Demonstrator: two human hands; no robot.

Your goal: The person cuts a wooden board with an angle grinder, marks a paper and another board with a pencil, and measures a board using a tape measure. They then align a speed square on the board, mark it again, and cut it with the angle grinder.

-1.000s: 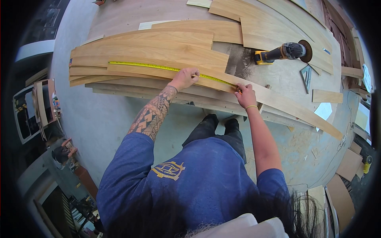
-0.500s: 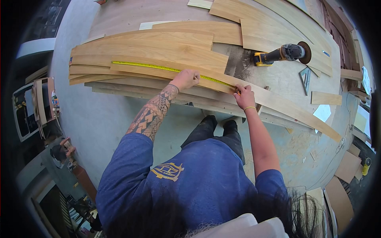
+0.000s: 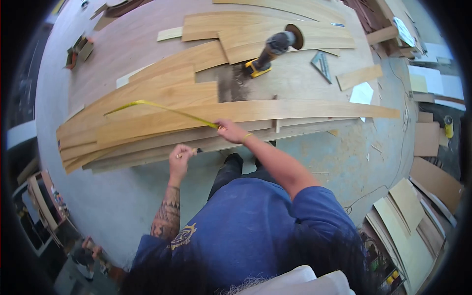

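Observation:
My right hand (image 3: 230, 132) is closed around the tape measure, whose case is mostly hidden by the fingers. Its yellow blade (image 3: 169, 109) runs out to the left and bows up off the boards. Lower and to the left, my left hand (image 3: 181, 154) is closed on a short thin item with a dark end (image 3: 197, 151), too small to name surely. This hand is in front of the stack's near edge. Beneath the blade lies a long curved wooden strip (image 3: 295, 110), on top of several stacked boards (image 3: 147, 78).
A cordless grinder (image 3: 270, 51) with a disc stands on the worktable (image 3: 290, 88) beyond the strip. Near it lie a speed square (image 3: 322, 66) and a short board (image 3: 359, 77). Wood panels (image 3: 393, 236) lean at the lower right, by a cord on the floor.
My right hand has moved left along the strip with the tape measure, and the blade now bows upward. The left hand has come off the blade, down towards me. My view has shifted right.

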